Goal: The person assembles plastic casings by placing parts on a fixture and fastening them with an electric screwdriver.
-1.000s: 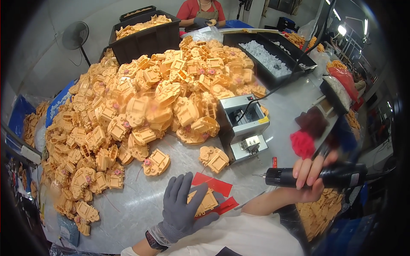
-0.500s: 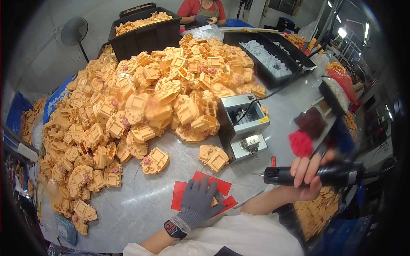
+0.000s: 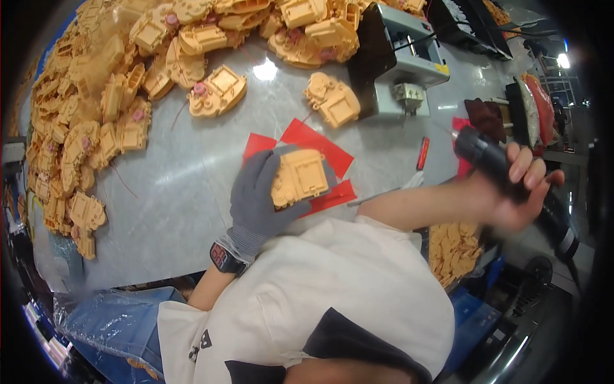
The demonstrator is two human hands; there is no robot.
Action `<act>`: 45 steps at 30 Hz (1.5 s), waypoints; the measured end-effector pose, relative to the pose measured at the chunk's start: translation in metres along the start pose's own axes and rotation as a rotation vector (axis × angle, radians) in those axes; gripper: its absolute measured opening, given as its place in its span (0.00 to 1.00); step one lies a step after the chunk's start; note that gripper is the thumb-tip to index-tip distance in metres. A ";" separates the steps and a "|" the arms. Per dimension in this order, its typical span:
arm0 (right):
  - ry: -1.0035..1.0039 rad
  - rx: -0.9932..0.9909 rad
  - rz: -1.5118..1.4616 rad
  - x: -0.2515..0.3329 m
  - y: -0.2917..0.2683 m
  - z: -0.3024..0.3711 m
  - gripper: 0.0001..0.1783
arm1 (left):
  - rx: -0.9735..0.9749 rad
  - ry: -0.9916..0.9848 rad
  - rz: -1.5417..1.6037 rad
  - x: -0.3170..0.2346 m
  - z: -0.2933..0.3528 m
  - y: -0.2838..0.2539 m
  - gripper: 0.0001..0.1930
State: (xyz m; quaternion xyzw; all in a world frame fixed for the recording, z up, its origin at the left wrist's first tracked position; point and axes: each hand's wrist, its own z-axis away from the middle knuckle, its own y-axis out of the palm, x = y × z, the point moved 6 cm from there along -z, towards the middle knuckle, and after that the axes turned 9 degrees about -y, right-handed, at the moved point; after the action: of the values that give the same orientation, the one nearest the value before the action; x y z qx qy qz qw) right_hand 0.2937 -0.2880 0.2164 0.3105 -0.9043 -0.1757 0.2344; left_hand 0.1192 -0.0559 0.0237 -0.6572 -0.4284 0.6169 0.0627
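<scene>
My left hand [image 3: 256, 200], in a grey glove, has its fingers and thumb round a light-orange plastic housing [image 3: 299, 178] with a square recess facing up. Beneath it are a grey block [image 3: 331, 177], only partly visible, and red sheet pieces [image 3: 320, 148] lying on the table. My bare right hand [image 3: 526, 182] grips a black electric screwdriver [image 3: 483, 153] off to the right, its thin bit pointing up and left, away from the housing. Two loose housings lie just beyond my left hand, one with a pink part [image 3: 219, 91] and one plain [image 3: 332, 100].
A big heap of orange housings [image 3: 109, 70] covers the far and left table. A grey metal machine [image 3: 409, 70] stands beyond the red sheets, with a small red tool [image 3: 423, 153] nearer me. More housings [image 3: 454, 253] lie low at my right. Dark trays [image 3: 470, 29] stand far right.
The view has tipped down towards my body. My right hand has swung the screwdriver outward to the right. The housing under my left hand now shows plainly, held from its left side.
</scene>
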 end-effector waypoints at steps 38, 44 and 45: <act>0.021 0.007 0.195 0.006 -0.020 -0.005 0.17 | -0.050 0.087 -0.385 -0.049 -0.038 -0.040 0.39; 0.007 -0.020 0.186 0.010 -0.024 -0.005 0.19 | 0.447 0.198 -0.403 -0.045 -0.031 0.002 0.41; 0.011 -0.020 0.188 0.010 -0.027 -0.005 0.19 | 0.516 0.200 -0.389 -0.043 -0.029 0.008 0.41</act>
State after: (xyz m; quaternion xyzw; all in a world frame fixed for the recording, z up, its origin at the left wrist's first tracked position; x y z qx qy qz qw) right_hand 0.3022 -0.3152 0.2110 0.2229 -0.9263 -0.1604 0.2579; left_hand 0.1536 -0.0752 0.0582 -0.5829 -0.3674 0.6139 0.3852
